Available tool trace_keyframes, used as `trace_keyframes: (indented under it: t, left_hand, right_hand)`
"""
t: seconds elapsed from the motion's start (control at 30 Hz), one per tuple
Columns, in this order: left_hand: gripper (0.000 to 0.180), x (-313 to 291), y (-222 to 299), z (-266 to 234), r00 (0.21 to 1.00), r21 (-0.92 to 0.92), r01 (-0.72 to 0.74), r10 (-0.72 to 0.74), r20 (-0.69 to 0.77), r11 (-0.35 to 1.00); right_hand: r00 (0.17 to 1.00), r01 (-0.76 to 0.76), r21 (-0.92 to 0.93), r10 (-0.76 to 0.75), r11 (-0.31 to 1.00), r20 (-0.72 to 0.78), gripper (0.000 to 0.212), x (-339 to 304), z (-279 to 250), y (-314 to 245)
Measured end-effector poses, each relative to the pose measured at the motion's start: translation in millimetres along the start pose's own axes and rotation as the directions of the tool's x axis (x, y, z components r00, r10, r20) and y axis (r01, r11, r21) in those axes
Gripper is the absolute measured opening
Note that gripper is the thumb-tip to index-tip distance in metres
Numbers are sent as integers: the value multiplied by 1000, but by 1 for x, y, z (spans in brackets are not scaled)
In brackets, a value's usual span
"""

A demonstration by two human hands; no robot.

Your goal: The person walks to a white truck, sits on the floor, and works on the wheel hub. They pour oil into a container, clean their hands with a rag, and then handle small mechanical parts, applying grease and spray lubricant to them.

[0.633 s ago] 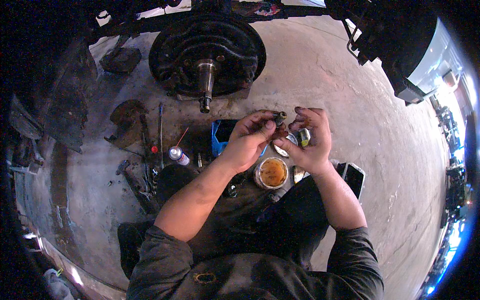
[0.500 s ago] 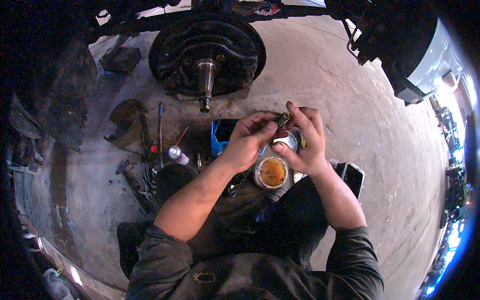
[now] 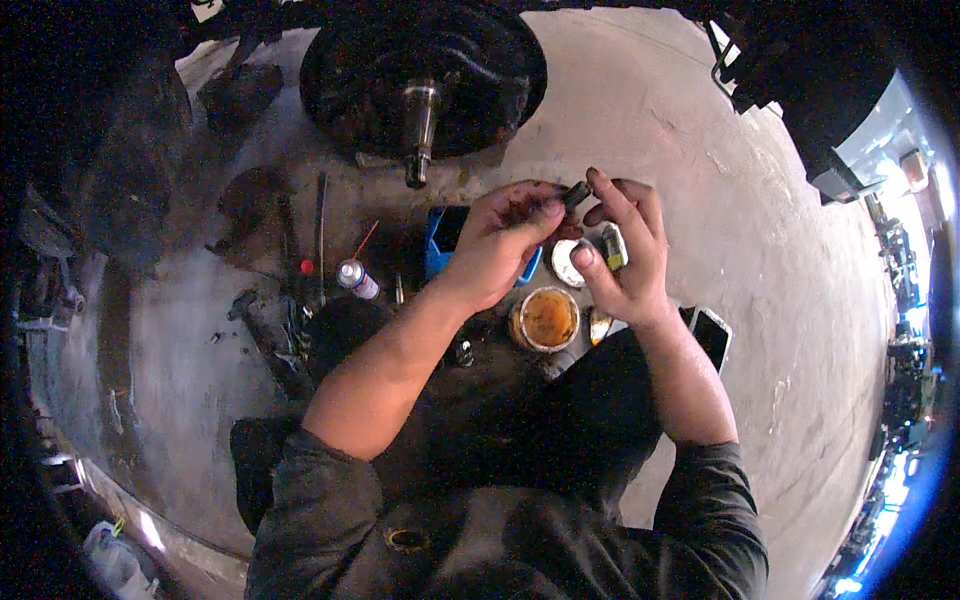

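A small dark, greasy cylindrical metal piece (image 3: 577, 194) is pinched between the thumb and fingers of my left hand (image 3: 497, 245). My right hand (image 3: 636, 262) is beside it, fingers apart and thumb spread away, its dirty index fingertip close to the piece's end. Both hands have blackened fingertips. Below them stands an open round tub of amber grease (image 3: 549, 318). A round white lid (image 3: 567, 262) lies partly behind my right thumb. My left forearm and hand partly cover a blue tray (image 3: 434, 247).
Ahead, a metal spindle (image 3: 420, 120) juts from a dark round backing plate (image 3: 335, 90). A spray can (image 3: 358, 278) with a red straw stands at left, near a red cap (image 3: 307, 267) and a long thin rod (image 3: 322, 230). A phone (image 3: 712, 338) lies beside my right leg.
My right fingers have moved slightly away from the dark piece, and its angle in my left hand has changed. Both hands sit a little higher in the view, which has shifted.
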State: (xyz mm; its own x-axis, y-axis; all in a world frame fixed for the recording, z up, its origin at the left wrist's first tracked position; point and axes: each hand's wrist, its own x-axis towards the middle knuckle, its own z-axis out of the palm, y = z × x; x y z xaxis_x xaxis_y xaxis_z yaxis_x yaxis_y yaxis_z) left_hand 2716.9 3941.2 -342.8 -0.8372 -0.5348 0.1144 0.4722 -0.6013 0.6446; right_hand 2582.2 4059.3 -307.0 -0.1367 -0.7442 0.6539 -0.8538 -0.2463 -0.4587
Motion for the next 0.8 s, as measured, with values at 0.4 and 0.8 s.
trace_keyframes:
  t: [0.4,0.8]
  left_hand:
    - [19,-3,6,-8,998,118,-63,64,-2,991]
    - [18,2,1,-14,997,97,-67,69,-18,993]
  right_hand:
    - [992,124,44,-123,991,-36,54,-2,5,8]
    - [998,-3,236,16,972,-55,59,-4,8,7]
